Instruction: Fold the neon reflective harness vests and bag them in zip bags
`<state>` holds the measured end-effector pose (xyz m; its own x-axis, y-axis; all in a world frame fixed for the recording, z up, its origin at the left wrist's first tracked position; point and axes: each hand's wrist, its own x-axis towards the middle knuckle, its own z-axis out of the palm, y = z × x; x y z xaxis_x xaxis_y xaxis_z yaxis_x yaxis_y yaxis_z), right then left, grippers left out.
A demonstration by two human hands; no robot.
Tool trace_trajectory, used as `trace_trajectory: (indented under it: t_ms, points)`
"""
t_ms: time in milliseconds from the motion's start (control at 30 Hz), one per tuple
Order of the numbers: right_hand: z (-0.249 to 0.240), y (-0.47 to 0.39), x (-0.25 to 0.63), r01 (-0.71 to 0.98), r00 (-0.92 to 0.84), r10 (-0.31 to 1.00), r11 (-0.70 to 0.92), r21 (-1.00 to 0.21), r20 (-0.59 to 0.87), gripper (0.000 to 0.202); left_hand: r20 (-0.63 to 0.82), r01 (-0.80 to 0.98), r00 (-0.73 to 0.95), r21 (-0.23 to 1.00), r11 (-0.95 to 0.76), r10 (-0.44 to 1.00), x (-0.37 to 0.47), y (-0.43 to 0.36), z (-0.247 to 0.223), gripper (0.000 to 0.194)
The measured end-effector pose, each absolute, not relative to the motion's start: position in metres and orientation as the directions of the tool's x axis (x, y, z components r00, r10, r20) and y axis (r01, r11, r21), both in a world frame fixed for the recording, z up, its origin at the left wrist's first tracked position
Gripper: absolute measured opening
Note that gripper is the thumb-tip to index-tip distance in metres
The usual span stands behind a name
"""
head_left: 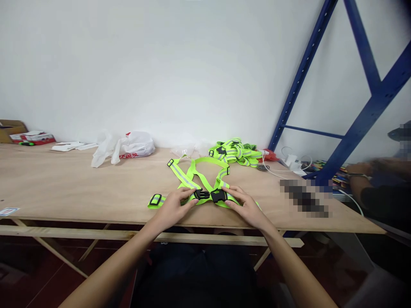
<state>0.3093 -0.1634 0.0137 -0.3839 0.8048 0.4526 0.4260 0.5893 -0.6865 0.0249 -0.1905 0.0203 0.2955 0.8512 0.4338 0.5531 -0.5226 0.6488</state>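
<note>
A neon-yellow reflective harness (pixel 185 176) with grey stripes lies spread on the wooden table in front of me. My left hand (pixel 177 204) pinches the pronged half of its black buckle (pixel 202 194) between thumb and fingers. The socket half of the buckle (pixel 218 196) is in my right hand (pixel 245 205), gripped at its outer side. The two halves face each other, apart by a small gap. A black strap adjuster (pixel 156 199) lies left of my left hand.
Behind the harness is a pile of similar neon straps (pixel 239 152). White plastic bags (pixel 138 144), papers (pixel 73 146) and a cardboard box (pixel 12 130) line the wall. A blue metal frame (pixel 359 124) rises at the right, with a person's arm (pixel 359 182) beyond it.
</note>
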Motion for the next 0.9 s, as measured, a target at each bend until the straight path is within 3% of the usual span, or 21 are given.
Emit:
trace_trajectory:
  t_ms: [267,467,900]
  points:
    - [0.01,-0.164,0.312,0.379,-0.293,0.805,0.593,-0.711,0.515,0.044,0.534,0.537,0.3,0.59,-0.603,0.79,0.042,-0.188,0.01,0.043]
    - [0.011,-0.166,0.312,0.404,-0.258,0.81,0.585,-0.703,0.526,0.043,0.555,0.497,0.286,0.611,-0.616,0.781,0.038,-0.192,0.01,0.045]
    - [0.003,-0.163,0.311,0.398,-0.351,0.746,0.666,-0.63,0.566,0.04,0.597,0.529,0.274,0.561,-0.637,0.754,0.04,-0.194,0.007,0.043]
